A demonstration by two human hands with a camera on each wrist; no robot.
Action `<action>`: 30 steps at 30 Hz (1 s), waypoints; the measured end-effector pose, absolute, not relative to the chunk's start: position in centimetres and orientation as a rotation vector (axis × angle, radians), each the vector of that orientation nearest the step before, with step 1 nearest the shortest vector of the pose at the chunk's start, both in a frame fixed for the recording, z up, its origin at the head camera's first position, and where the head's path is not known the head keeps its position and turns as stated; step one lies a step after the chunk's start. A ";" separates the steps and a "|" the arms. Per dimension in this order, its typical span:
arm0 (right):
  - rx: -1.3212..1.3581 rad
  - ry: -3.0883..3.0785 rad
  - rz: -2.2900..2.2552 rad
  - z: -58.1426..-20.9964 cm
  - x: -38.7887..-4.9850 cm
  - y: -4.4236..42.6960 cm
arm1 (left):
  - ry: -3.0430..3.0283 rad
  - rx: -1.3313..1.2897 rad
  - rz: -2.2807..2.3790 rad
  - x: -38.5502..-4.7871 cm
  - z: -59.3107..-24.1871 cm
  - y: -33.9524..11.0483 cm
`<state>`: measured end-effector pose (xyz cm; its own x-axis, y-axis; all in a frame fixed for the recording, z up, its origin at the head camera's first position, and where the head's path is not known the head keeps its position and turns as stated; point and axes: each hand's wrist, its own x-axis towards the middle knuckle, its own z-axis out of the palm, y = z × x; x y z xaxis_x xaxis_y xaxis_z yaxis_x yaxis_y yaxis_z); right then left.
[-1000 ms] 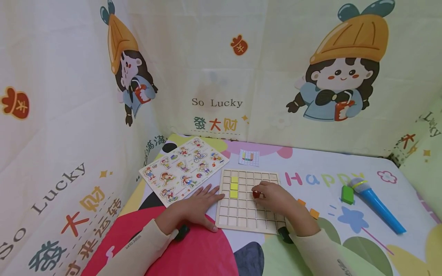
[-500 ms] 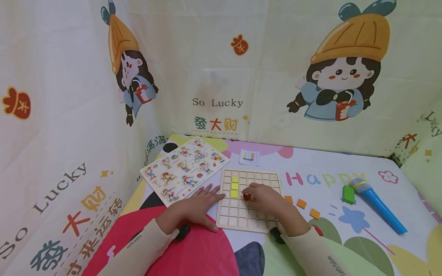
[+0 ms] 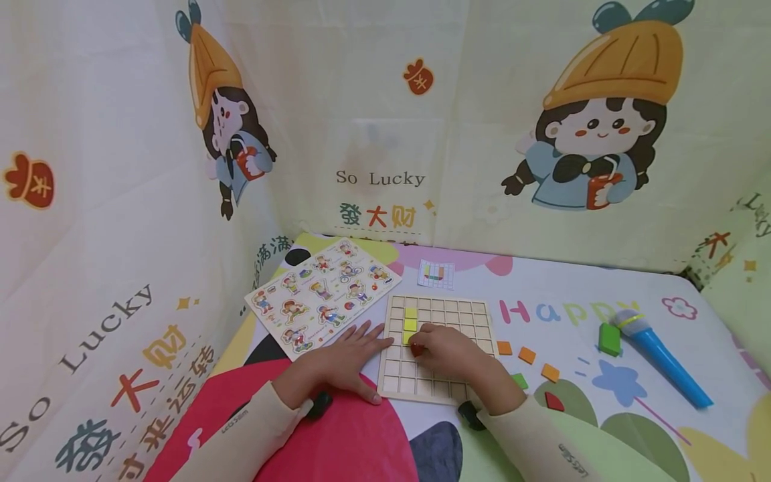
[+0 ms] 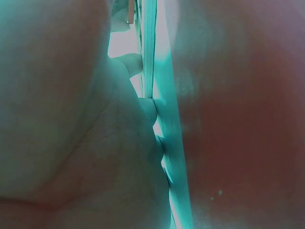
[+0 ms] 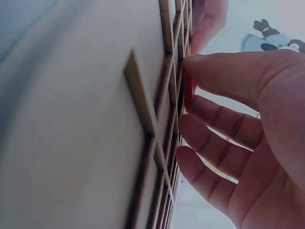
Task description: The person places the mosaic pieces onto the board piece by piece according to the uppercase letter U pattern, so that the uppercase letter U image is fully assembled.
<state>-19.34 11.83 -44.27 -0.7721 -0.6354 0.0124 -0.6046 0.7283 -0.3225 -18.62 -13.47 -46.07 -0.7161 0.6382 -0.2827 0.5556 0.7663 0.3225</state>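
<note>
My right hand (image 3: pixel 448 351) pinches a small red tile (image 3: pixel 417 349) between thumb and fingers, low over the wooden grid board (image 3: pixel 397 387). In the right wrist view the red tile (image 5: pixel 188 88) stands on edge against the grid, its lower part hidden by fingers. A column of yellow tiles (image 3: pixel 410 325) sits in the board's cells, just above the red one. With fingers spread, my left hand (image 3: pixel 343 361) rests on the tabletop, fingertips at the board's left edge. The left wrist view shows mostly blurred palm.
A puzzle board of cartoon figures (image 3: pixel 313 301) lies at left, a pattern card (image 3: pixel 436 274) behind the grid. To the right are orange tiles (image 3: pixel 527 355), a green tile (image 3: pixel 519 381), a rounded red piece (image 3: pixel 554 401), a green block (image 3: pixel 610 339) and a toy microphone (image 3: pixel 668 361).
My right hand has slid left across the grid with the red tile, down to the foot of the yellow column. Loose tiles at right came into view. The left hand stays put.
</note>
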 end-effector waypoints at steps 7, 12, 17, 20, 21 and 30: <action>-1.038 2.847 -0.458 -44.3 -19.2 11.2 | 2.581 0.913 0.338 -18.5 -45.7 -13.4; -1.065 2.858 -0.434 -44.6 -19.2 10.8 | 2.587 0.918 0.332 -18.4 -45.7 -13.4; -1.067 2.865 -0.425 -44.7 -19.2 10.7 | 2.601 0.936 0.312 -18.4 -45.9 -13.4; -1.064 2.857 -0.441 -44.7 -19.2 10.6 | 2.602 0.941 0.312 -18.4 -45.9 -13.4; -1.063 2.852 -0.448 -44.7 -19.2 10.6 | 2.602 0.942 0.314 -18.4 -45.9 -13.4; -1.146 2.852 -0.429 -44.8 -19.3 10.3 | 2.600 0.944 0.307 -18.6 -46.2 -13.4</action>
<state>-19.34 10.26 -44.83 -0.7268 -0.6836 0.0668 -0.6729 0.6893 -0.2684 -18.57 -13.43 -46.19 -0.7136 0.6524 -0.2552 0.5749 0.7536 0.3188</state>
